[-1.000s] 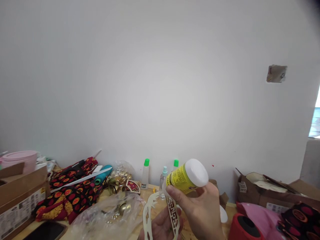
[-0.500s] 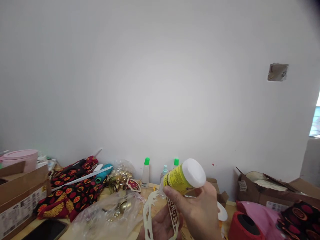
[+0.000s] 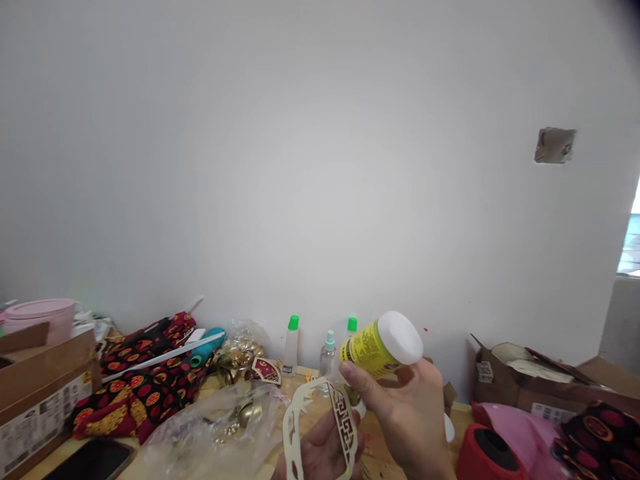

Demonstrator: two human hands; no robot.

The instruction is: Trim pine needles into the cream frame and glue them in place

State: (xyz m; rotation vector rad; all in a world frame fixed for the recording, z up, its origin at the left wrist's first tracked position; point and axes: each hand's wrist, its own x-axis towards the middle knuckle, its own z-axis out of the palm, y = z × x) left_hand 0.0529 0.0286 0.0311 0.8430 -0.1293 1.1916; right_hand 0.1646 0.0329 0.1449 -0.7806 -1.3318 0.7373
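Note:
In my right hand (image 3: 407,407) is a glue bottle (image 3: 373,350) with a yellow label and a white base, tipped so its base points up and right and its pale nozzle end points down and left. Below it, my left hand (image 3: 323,443) grips a cream cut-out frame (image 3: 294,433) with a fretwork pattern along its right side. The nozzle end is close to the frame's upper edge; whether they touch I cannot tell. The lower part of the frame runs out of view.
Behind stand a green-capped bottle (image 3: 291,347) and a spray bottle (image 3: 327,353). Left are a plastic bag (image 3: 215,433) with gold pieces, patterned fabric (image 3: 145,393), a phone (image 3: 93,460) and a cardboard box (image 3: 45,413). Right are a red roll (image 3: 490,453) and an open box (image 3: 530,387).
My right hand has shifted a little right with the glue bottle, so the spray bottle behind shows more. The frame has moved slightly left and up in my left hand.

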